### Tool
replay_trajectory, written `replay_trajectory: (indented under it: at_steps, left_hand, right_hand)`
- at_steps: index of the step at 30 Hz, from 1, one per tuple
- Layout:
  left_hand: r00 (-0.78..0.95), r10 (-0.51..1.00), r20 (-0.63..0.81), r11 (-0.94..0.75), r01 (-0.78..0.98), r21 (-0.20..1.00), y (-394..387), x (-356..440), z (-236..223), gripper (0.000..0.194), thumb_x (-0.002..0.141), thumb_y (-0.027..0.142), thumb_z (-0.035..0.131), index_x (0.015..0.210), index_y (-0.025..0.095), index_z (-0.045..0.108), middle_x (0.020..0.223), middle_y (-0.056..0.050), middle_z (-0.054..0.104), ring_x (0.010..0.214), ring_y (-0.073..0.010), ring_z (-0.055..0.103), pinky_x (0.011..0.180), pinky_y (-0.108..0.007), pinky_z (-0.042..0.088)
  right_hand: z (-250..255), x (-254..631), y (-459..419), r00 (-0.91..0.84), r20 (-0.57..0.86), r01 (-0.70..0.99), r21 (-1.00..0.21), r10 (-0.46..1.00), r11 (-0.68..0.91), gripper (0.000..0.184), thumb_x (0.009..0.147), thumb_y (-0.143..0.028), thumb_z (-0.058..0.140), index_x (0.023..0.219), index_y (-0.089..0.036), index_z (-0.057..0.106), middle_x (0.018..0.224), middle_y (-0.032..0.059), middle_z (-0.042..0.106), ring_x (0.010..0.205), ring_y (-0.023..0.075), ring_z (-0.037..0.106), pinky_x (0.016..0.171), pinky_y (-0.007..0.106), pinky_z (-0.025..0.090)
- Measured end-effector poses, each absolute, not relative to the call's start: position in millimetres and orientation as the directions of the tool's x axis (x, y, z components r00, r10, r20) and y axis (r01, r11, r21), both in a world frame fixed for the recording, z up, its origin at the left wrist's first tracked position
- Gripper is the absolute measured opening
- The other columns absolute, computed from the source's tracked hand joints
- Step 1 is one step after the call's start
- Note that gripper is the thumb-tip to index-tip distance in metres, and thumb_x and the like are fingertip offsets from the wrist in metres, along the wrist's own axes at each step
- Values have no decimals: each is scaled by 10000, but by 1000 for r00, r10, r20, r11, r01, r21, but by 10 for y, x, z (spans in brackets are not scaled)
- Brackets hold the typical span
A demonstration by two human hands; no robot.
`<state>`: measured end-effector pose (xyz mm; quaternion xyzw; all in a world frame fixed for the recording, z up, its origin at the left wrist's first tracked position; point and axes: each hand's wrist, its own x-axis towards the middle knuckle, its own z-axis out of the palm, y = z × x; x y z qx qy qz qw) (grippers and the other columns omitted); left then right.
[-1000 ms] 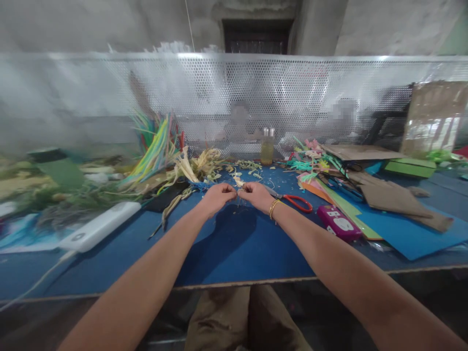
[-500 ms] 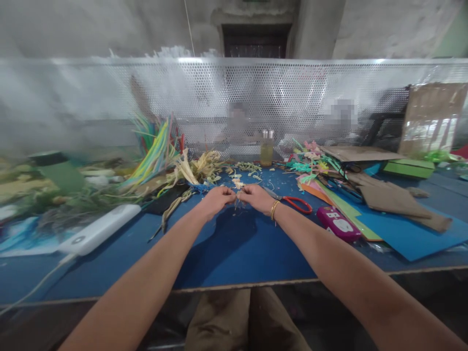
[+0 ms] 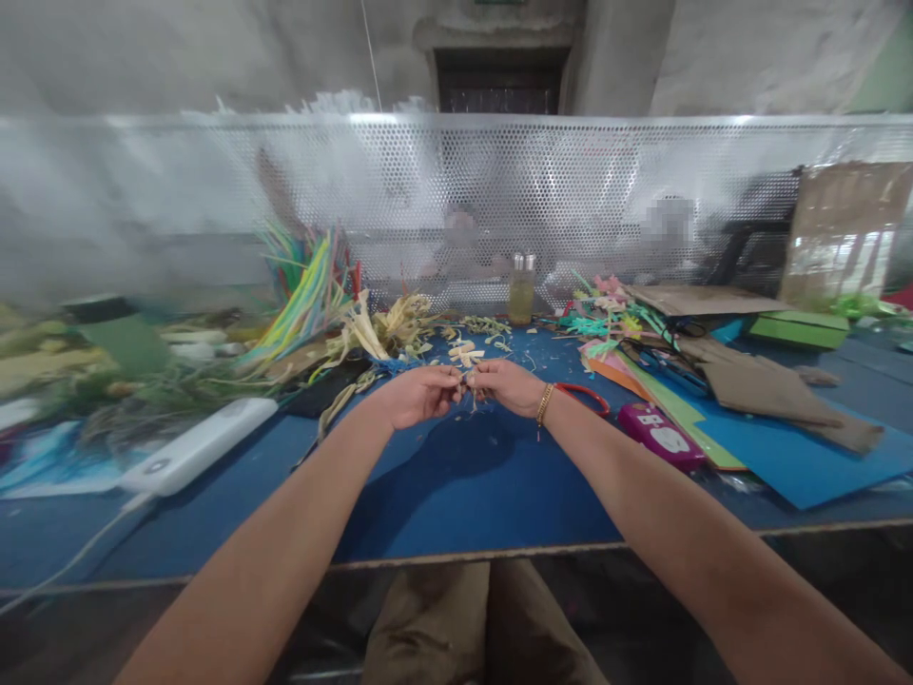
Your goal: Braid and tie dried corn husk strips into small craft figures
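Observation:
My left hand [image 3: 420, 395] and my right hand [image 3: 508, 385] meet fingertip to fingertip over the middle of the blue table. Both pinch a small wisp of pale, dry strands [image 3: 475, 401], whose thin ends hang below the right fingers. Exactly how each finger grips it is too small to see. Just beyond the fingertips lie pale, flat husk-like pieces [image 3: 465, 352]. A bundle of dried, straw-coloured husks [image 3: 399, 328] is behind my left hand. Scissors with red handles [image 3: 589, 395] lie beside my right wrist, partly hidden by it.
A white power strip [image 3: 200, 447] with a cord lies left, near a green bottle [image 3: 121, 333]. Colourful strips [image 3: 306, 285] stand behind. At right are a purple case [image 3: 660, 438], blue paper [image 3: 806, 466] and brown cardboard [image 3: 763, 381]. A perforated metal screen [image 3: 399, 190] borders the back.
Both hands have come slightly closer to me and still pinch the strands. My right hand now covers more of the scissors. The pale pieces beyond the fingers show more fully.

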<state>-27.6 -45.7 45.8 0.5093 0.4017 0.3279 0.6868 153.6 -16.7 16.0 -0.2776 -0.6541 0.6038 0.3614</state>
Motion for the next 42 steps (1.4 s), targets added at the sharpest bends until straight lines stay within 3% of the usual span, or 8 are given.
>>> replay_trajectory:
  at_steps: [6,14,20,25,31,37,42]
  left_hand:
    - [331,927,-175,217,-94,972,-428,-261,447,116,633,160,653,718,146,574,643,-2,519,545,-71,503,418,-160,309]
    - [283,949,-140,176,-106,979,-376,-218,353,100,677,141,652,697,132,555,618,6,522,476,-20,423,396,-116,256]
    - [246,964,-103,131,-104,986,-407,-180,355,118,678,116,642,754,137,554,708,-16,577,540,-38,487,448,-132,339]
    - [244,968,-58,50,40,998,-404,-177,326,257,670,273,726,808,144,550,662,18,544,512,-37,452,473,-162,348]
    - [231,972,-42,12,131,991,-424,-182,326,335,636,320,747,847,164,539,628,41,544,500,-45,447,465,-179,313]
    - [256,963,-84,29,208,978,-439,-213,368,372,574,311,777,816,168,533,620,32,577,510,-59,470,439,-185,256]
    - [396,888,-234,82,363,928,-491,-248,396,360,535,296,786,793,163,574,655,-11,636,536,-87,513,434,-196,227]
  right_hand:
    - [161,1546,-144,-546,139,-13,-987,826,158,245,650,-361,692,626,-162,551,548,-42,512,540,90,439,596,252,352]
    - [175,1522,-178,-476,154,96,-970,866,225,229,671,-336,658,592,-168,524,540,-42,503,535,85,433,564,237,335]
    - [168,1502,-191,-423,175,139,-957,889,254,189,658,-297,659,644,-169,521,571,-44,522,568,92,458,585,238,345]
    - [160,1485,-173,-314,231,8,-969,921,245,276,618,-350,706,791,-166,596,756,-13,589,687,102,501,676,245,379]
    - [95,1480,-101,-257,232,-64,-973,938,223,308,590,-409,738,659,-145,595,622,-35,536,579,79,424,617,251,344]
    - [104,1470,-72,-150,155,-167,-977,976,129,375,526,-433,785,680,-135,616,647,-13,570,572,80,439,599,258,349]
    - [147,1542,-9,-48,156,-310,-941,987,134,374,510,-439,790,625,-148,586,589,-29,535,542,73,419,563,249,328]
